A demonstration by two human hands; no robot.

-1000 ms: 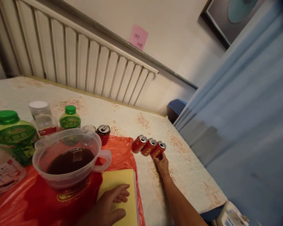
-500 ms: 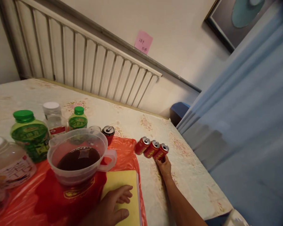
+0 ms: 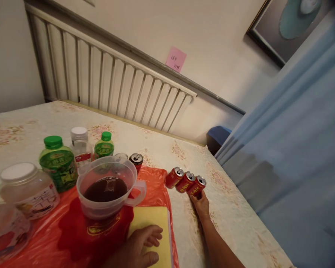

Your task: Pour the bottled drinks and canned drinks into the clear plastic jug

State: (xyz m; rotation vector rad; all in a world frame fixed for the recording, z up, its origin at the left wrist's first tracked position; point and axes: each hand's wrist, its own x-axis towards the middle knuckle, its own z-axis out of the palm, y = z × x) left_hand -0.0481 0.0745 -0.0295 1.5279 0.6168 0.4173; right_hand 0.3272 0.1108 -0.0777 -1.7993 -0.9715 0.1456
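Three red drink cans stand side by side on the flowered tablecloth. My right hand [image 3: 202, 206] reaches out to the nearest one, the right-hand can [image 3: 195, 186], with its fingers round the lower part. The middle can [image 3: 185, 182] and the left can [image 3: 174, 177] stand close against it in a row. Above a yellow notebook [image 3: 156, 216] my left hand [image 3: 145, 243] is held with fingers loosely curved and thumb apart, holding nothing. A clear plastic jug [image 3: 100, 208] of dark liquid is to the left of the notebook.
Left of the jug stand a large green-capped bottle [image 3: 57, 163], a smaller green bottle [image 3: 104, 145] and several jars, including a white-lidded jar [image 3: 30, 190]. Another can [image 3: 136, 160] is behind the jug. A red plastic sheet [image 3: 153, 182] lies underneath. A blue curtain [image 3: 296, 149] hangs at the right.
The view has shifted slightly, so everything appears a little further right and lower. My right hand is still at the right-hand can, and my left hand keeps its place over the notebook.
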